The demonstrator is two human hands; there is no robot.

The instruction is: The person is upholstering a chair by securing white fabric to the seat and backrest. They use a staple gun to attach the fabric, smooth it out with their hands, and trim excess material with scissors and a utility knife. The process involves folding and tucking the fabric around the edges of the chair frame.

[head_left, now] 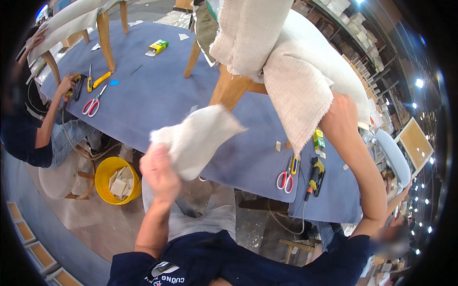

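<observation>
My left hand (160,172) is closed on a loose piece of off-white cloth (202,138), held up over the table's near edge and slightly blurred. On the right, an upholstered chair (324,52) with wooden legs (229,88) rests on the blue-covered table. A frayed cloth flap (300,100) hangs from its beige cover. My right hand (341,114) grips this flap at its right edge, its fingers partly hidden by the cloth. Below the flap lie red-and-white scissors (285,180), a yellow-handled tool (294,165) and a staple gun (315,176) with a hose.
At the left, another person's hand (69,85) is on a second staple gun (76,88), near scissors (93,106) and a yellow cutter (101,79). A green-yellow box (157,47) lies farther back. Below the table stands a yellow bucket (102,174) of scraps. Another chair (103,40) stands far left.
</observation>
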